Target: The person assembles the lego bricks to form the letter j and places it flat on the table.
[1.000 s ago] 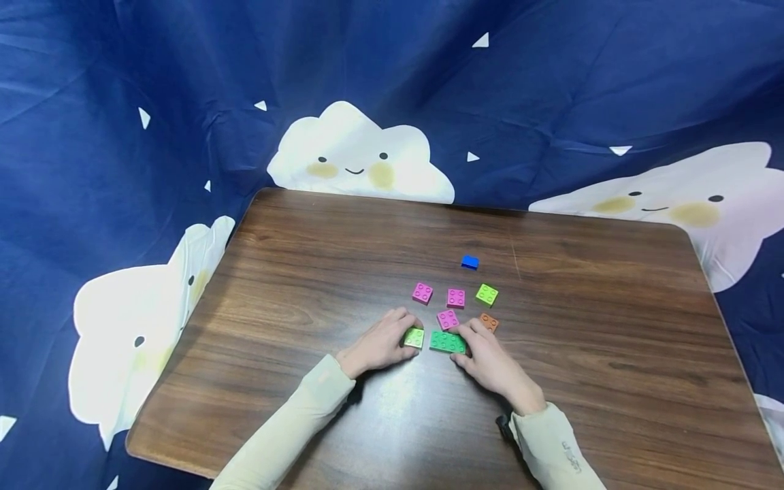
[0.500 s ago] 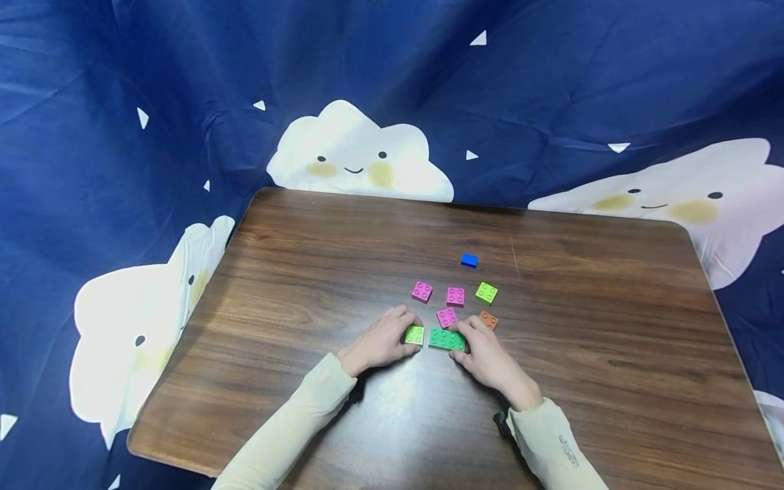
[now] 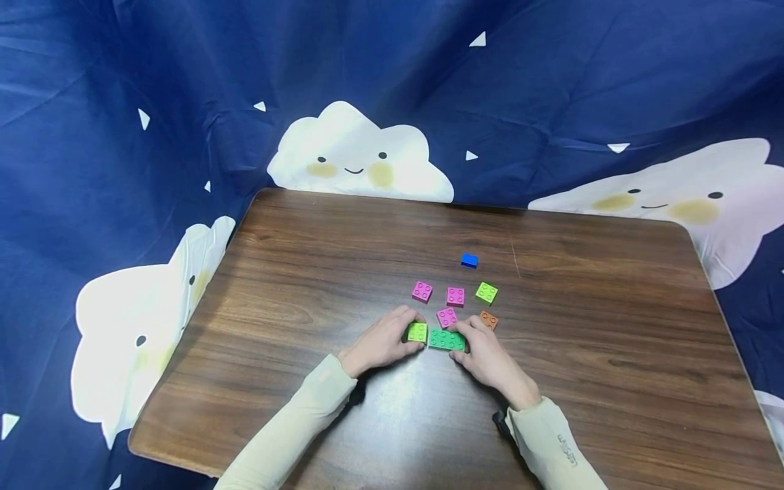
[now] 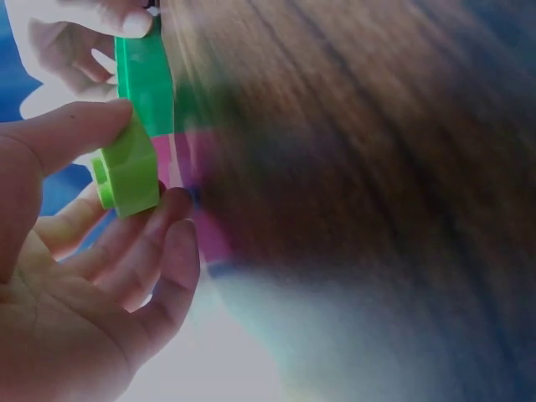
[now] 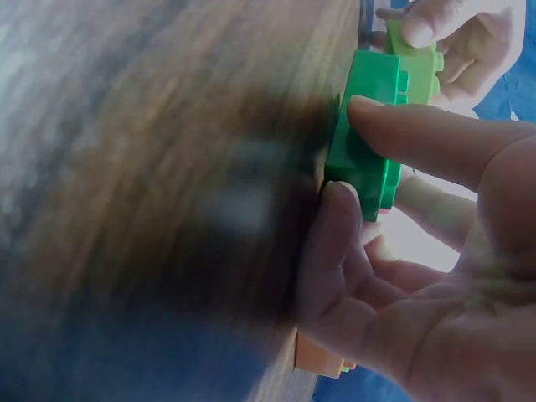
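Between thumb and fingers my left hand point(image 3: 386, 339) pinches a lime-green toy building brick point(image 3: 418, 332), its studs facing up. In the left wrist view the thumb presses one side of this lime brick point(image 4: 134, 172). My right hand point(image 3: 488, 357) grips the right end of a longer green building brick point(image 3: 446, 339) that lies along the table. The left end of the green brick is close beside the lime one. In the right wrist view, the thumb lies on the near side of the green brick point(image 5: 362, 126).
Just beyond the hands lie pink bricks point(image 3: 456, 297), a second lime brick point(image 3: 486, 293) and a blue brick point(image 3: 469, 260). An orange brick point(image 3: 488, 320) sits by the right fingers. A blue cloud-print curtain point(image 3: 520, 102) hangs behind the wooden table point(image 3: 612, 340).
My left hand has slid slightly to the right with the lime brick, narrowing the gap to the green brick. The right hand stays nearly where it was.
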Demonstrator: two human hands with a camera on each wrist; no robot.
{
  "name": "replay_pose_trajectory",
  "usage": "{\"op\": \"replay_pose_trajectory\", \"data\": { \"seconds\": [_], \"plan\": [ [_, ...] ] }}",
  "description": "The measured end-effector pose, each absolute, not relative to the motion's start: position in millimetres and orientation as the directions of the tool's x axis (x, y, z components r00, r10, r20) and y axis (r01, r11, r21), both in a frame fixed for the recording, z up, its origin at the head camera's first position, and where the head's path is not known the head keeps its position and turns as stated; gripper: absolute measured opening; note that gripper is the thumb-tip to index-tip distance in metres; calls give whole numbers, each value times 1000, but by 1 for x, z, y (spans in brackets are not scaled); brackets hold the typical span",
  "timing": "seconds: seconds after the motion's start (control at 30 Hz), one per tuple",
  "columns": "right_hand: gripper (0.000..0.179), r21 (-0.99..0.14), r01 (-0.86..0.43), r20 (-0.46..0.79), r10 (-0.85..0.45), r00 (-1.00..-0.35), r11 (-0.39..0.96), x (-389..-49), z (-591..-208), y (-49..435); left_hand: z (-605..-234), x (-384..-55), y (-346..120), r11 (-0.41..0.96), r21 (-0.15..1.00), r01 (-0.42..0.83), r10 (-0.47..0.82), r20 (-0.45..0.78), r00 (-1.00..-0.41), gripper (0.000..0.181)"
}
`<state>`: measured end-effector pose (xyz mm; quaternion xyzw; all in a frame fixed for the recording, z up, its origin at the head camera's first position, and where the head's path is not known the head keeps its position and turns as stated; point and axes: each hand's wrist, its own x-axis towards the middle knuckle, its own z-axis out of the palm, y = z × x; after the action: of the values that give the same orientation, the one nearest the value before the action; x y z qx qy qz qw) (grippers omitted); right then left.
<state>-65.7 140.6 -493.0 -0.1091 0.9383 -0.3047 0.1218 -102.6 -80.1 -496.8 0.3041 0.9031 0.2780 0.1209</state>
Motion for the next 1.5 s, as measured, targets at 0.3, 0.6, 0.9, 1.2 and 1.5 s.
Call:
{"op": "replay_pose_trajectory", "data": {
  "seconds": [0.3,0.6,0.9,1.2,1.5],
  "plan": [
    [39,-609,-138,-151,-285,-946,781,-65,-493,141,-495,-102,-75,641,606,471,625,-57,-778,34],
    [39,-615,-148,-137,-290,-947,774,-65,-495,141,-493,-102,-73,626,614,480,634,-43,-772,35],
    [38,-616,-131,-160,-286,-945,777,-66,-494,140,-493,-101,-69,619,626,474,645,-61,-762,34],
    [37,-620,-129,-161,-286,-945,774,-66,-495,141,-494,-100,-67,611,603,512,668,-46,-743,34],
    [37,-628,-141,-136,-286,-948,765,-66,-496,141,-494,-101,-66,617,595,514,668,-52,-742,36]
  ]
}}
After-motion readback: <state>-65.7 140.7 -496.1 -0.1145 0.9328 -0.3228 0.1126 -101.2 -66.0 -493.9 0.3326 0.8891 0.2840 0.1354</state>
